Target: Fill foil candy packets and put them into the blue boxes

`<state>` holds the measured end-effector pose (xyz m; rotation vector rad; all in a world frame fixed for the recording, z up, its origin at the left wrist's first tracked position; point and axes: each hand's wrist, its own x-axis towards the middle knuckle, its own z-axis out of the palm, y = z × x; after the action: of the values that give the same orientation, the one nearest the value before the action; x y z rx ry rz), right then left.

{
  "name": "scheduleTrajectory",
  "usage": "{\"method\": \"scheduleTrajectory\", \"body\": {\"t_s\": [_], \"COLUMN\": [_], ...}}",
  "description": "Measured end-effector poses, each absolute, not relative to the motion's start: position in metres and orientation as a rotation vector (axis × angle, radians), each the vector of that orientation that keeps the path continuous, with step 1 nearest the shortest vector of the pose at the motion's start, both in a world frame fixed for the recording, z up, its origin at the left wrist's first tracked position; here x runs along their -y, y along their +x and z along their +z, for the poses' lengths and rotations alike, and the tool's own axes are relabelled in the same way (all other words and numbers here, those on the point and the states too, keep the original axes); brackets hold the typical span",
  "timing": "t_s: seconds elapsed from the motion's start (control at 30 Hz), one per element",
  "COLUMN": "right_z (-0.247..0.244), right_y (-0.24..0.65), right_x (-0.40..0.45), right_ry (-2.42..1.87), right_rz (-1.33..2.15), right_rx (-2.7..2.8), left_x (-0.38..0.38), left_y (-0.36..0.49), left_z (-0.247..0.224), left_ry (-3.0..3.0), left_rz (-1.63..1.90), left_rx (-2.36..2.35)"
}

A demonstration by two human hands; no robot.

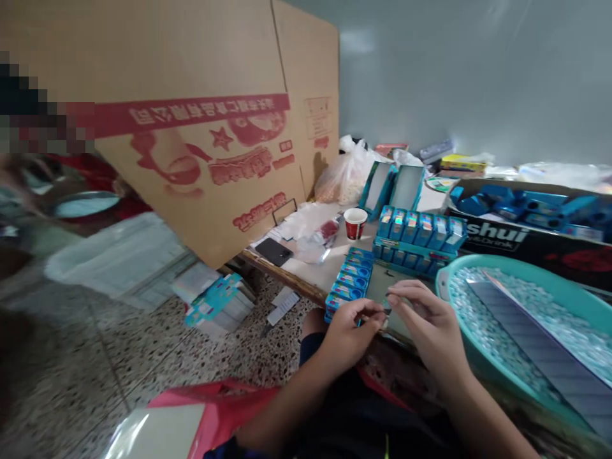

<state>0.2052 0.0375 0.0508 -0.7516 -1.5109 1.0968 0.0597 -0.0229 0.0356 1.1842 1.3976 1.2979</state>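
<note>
My left hand (354, 331) is at the table's front edge, its thumb and fingers pinched together. Close by on the right, my right hand (430, 319) has its thumb and fingertips drawn together too. Whatever small thing lies between the fingertips is too small to make out. Just beyond my left hand runs a row of small blue boxes (351, 274). Behind my hands, more blue packs stand upright in a display tray (415, 236). To the right of my right hand sits a turquoise basin (447, 280) full of small shiny wrapped pieces, with a long grey strip (535, 338) lying across it.
A large cardboard sheet (201, 57) stands at the left. On the table are a red paper cup (354, 224), a black phone (273, 252) and plastic bags (347, 172). A dark carton (549, 245) holds blue packs. Folded blue-and-white cartons (220, 303) lie on the floor. Another person (95, 172) is far left.
</note>
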Motion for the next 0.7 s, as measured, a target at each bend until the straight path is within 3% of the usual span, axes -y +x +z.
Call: {"method": "scheduleTrajectory", "body": {"t_s": [0.4, 0.7], "right_z": [0.022, -0.018], "right_y": [0.171, 0.139], "right_x": [-0.06, -0.059], "right_ry": [-0.823, -0.999], "right_rz": [1.548, 1.396], "right_rx": [0.753, 0.615], "left_x": [-0.015, -0.065], "left_y": [-0.007, -0.041], "left_z": [0.041, 0.054], "left_ry": [1.37, 1.645], "left_rz": [1.077, 0.631], "left_rx": [-1.451, -1.455]}}
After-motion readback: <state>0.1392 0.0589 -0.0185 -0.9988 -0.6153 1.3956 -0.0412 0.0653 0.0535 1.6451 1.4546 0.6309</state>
